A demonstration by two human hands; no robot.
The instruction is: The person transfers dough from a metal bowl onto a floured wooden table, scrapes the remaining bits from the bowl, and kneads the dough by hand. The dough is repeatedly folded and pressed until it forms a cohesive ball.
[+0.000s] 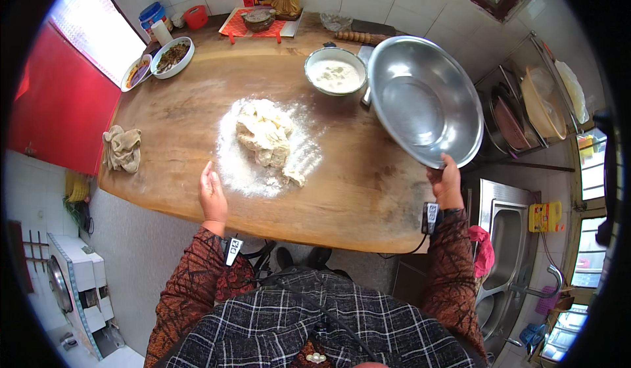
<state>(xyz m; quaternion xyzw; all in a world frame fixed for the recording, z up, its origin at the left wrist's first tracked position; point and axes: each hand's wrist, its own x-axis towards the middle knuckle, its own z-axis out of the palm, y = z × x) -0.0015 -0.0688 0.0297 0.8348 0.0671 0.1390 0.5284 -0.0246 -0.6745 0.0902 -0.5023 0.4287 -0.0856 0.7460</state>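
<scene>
A rough lump of dough (264,135) lies on a patch of white flour (230,164) in the middle of the wooden table (368,200). My left hand (212,194) is just left of the flour's near edge, fingers stretched out and nothing in it. On the right, my right hand (447,183) grips the near rim of a large metal basin (420,105), thumb over the edge. The basin is tilted, its inside facing me, and looks bare. Beside it stands an enamel bowl (335,71) with flour in it.
A crumpled cloth (122,149) lies at the table's left edge. Two dishes of food, a white bowl (173,58) and a smaller dish (136,72), stand at the back left. A wooden rolling pin (361,37) is behind the basin. A metal sink (506,236) is to the right.
</scene>
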